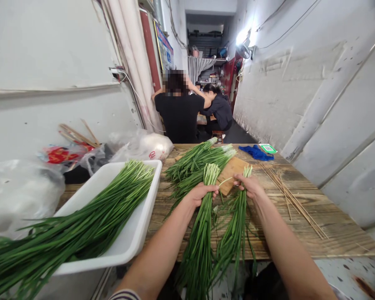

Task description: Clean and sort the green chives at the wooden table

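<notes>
My left hand [205, 193] is closed around a thick bunch of garlic chives [203, 233], pale stem ends up and green leaves hanging over the table's front edge. A thinner bunch of garlic chives [240, 221] is gripped in my right hand [248, 186], a short way to the right. One pale stalk [225, 182] stretches between the two hands; which of them holds it I cannot tell. Just beyond lie more chives [196, 162], their white ends pointing away, partly over a wooden board [233, 173].
A white plastic tub [146, 208] heaped with long chives [106, 216] stands left. Plastic bags [140, 146] lie behind it. On the wooden table [325, 200] are thin bamboo skewers [292, 200], a blue cloth [256, 152] and a green QR card [268, 148]. People [181, 112] sit beyond.
</notes>
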A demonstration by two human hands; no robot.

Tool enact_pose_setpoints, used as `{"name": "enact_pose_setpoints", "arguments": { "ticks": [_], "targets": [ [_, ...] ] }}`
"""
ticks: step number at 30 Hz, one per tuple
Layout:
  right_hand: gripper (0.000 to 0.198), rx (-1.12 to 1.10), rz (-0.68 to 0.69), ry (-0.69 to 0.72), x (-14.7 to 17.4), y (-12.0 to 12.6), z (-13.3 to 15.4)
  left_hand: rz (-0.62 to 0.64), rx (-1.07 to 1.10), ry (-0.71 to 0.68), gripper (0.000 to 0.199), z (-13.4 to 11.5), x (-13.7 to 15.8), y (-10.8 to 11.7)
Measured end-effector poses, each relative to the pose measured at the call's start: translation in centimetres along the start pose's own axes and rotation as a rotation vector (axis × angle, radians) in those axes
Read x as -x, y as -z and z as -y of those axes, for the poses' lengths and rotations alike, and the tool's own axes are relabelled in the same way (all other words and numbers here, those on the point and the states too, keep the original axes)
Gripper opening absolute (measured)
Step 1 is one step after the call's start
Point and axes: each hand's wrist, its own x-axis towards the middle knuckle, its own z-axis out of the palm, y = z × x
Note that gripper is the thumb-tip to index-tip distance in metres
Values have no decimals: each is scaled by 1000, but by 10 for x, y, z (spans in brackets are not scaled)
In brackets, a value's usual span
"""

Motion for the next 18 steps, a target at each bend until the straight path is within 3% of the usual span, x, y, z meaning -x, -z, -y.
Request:
{"name": "enact_pose_setpoints", "arguments": {
  "ticks": [4, 11, 16, 18],
  "targets": [
    [28, 15, -45, -58, 9, -13, 1, 29, 27, -11, 15, 2, -2, 1],
    [28, -32, 191, -146, 21, -33, -6, 46, 16, -17, 16, 5, -3, 1],
    [20, -246, 105, -300, 21, -34, 1, 112, 50, 35, 21, 1, 1, -2],
    [17, -295, 133, -331, 20, -34, -1, 125, 47, 47, 20, 1, 2, -2]
  ]
}}
